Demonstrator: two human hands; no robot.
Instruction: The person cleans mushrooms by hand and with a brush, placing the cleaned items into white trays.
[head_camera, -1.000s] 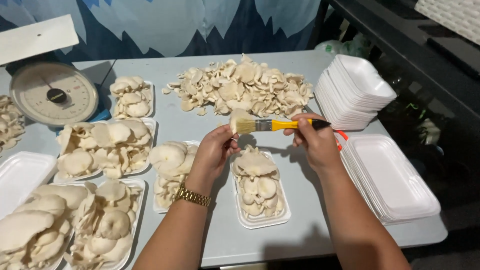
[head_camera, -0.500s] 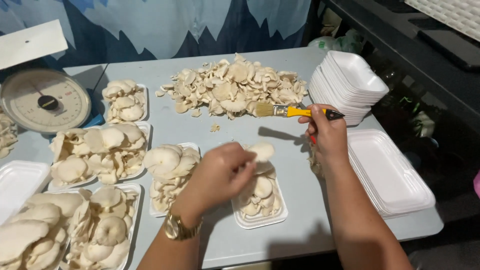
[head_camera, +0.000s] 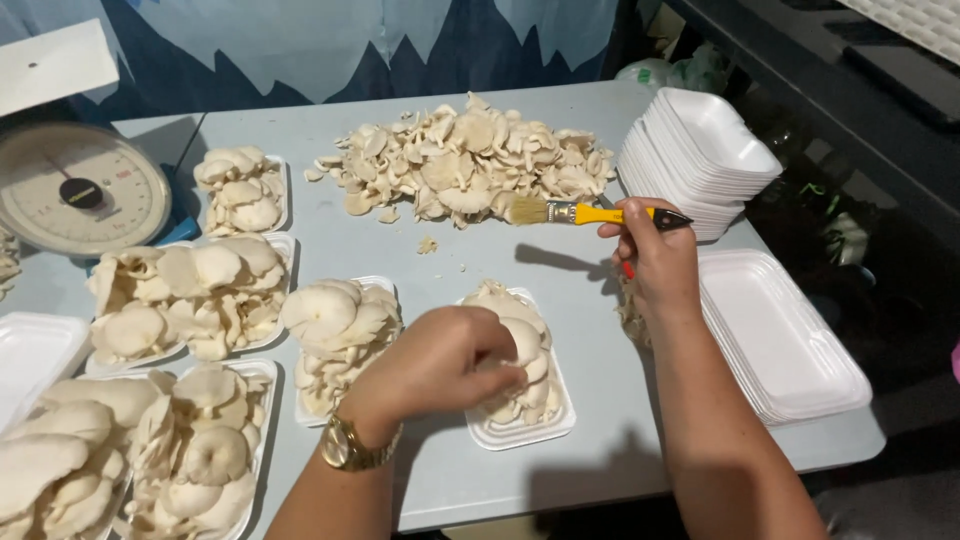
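Observation:
My left hand rests with curled fingers on the oyster mushrooms in a small white foam tray near the table's front edge. A gold watch is on that wrist. My right hand holds a paintbrush with a yellow handle, bristles pointing left toward the loose mushroom pile at the back of the table. The brush hovers just in front of the pile.
Several filled mushroom trays lie on the left of the grey table. A dial scale stands at the back left. Stacks of white foam trays sit at the right, flat ones nearer me.
My left hand moved down from near the brush onto the tray of mushrooms. My right hand carried the brush back and right, toward the pile.

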